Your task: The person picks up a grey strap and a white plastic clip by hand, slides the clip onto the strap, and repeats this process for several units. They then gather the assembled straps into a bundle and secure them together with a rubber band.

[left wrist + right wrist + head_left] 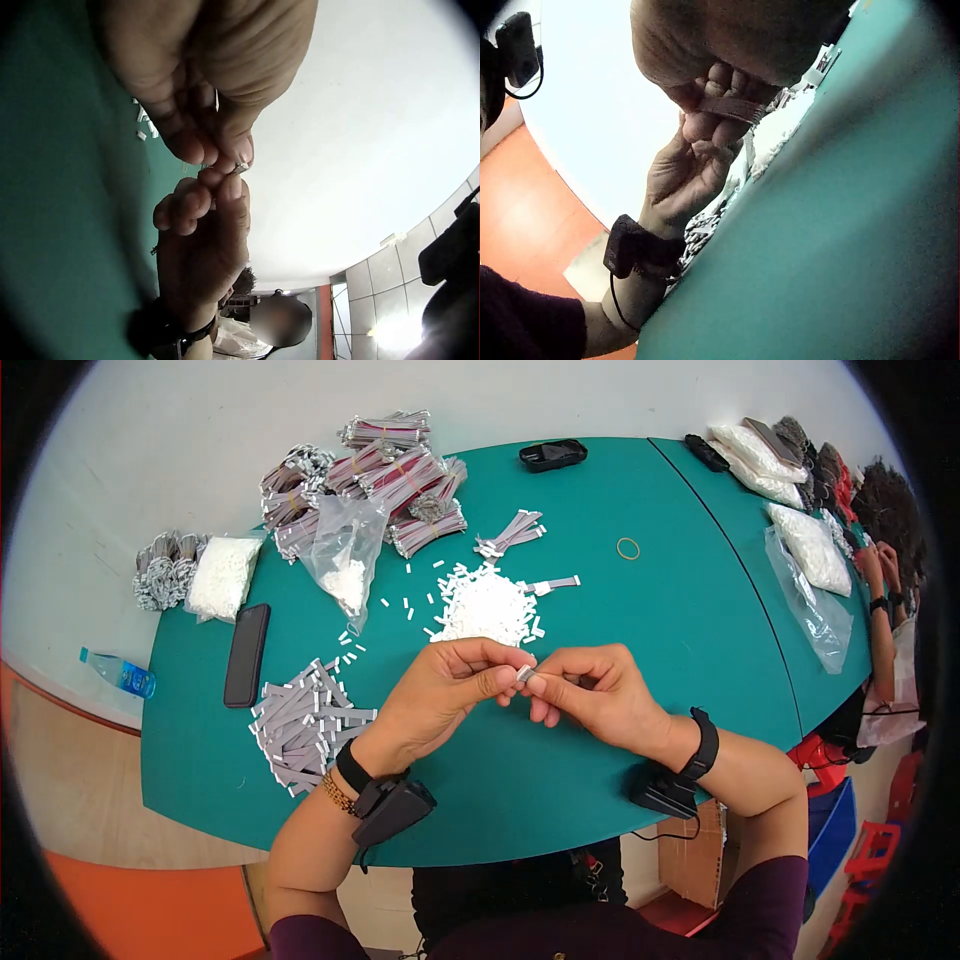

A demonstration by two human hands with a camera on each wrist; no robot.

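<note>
Between our two hands, over the near middle of the table (pixel 600 800), we hold a short grey ribbon cable (pixel 525 675), its end pinched at the fingertips. Our left hand (pixel 435 695) grips it with thumb and fingers closed together, and our right hand (pixel 605 700) pinches it from the other side, thumb on top and the other fingers curled; the two hands meet at the cable. Which hand bears more of its length, we cannot tell. Just beyond our hands lies a heap of small white connectors (pixel 485 605), with a few strays around its left side. Beside our left forearm we have a loose pile of grey cables (pixel 305 725), and next to it a dark phone (pixel 246 656). Farther off sit bundled cables (pixel 405 480), an open clear bag (pixel 345 555) with white pieces in it, and a full white bag (pixel 222 578). A rubber band (pixel 628 549) and a black tray (pixel 553 455) lie across from us. At the right edge, another person's hands (pixel 878 563) work near more white bags (pixel 810 548).
</note>
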